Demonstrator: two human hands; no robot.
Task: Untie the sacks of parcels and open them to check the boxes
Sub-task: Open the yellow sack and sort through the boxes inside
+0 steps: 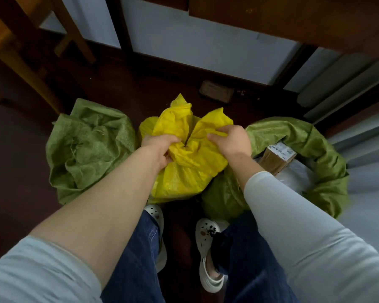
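Nearest, two white clogs (207,241) stand on the dark floor (20,149) below blue jeans (138,259), toes pointing at the sacks. Just beyond the toes sits the yellow sack (184,171), between two green ones and touching both. Both hands are on its gathered top. The left hand (160,147) is curled tight around a bunch of the yellow fabric on the near left side of the neck, fingers buried in the folds. The right hand (230,138) is closed in a pinch on a fold at the right side of the neck, knuckles up. Between them the mouth is bunched, with only a small dark gap showing; what is inside cannot be seen. Loose yellow flaps stick up behind the hands.

To the left, the left green sack (85,149) lies crumpled with its top closed over. To the right, the right green sack (304,149) has its rim rolled down, and a brown cardboard box (276,160) with a white label lies inside it beside pale wrapped parcels. Farther back a small flat packet (216,91) lies on the floor near the wall, with wooden chair legs (31,68) at far left.
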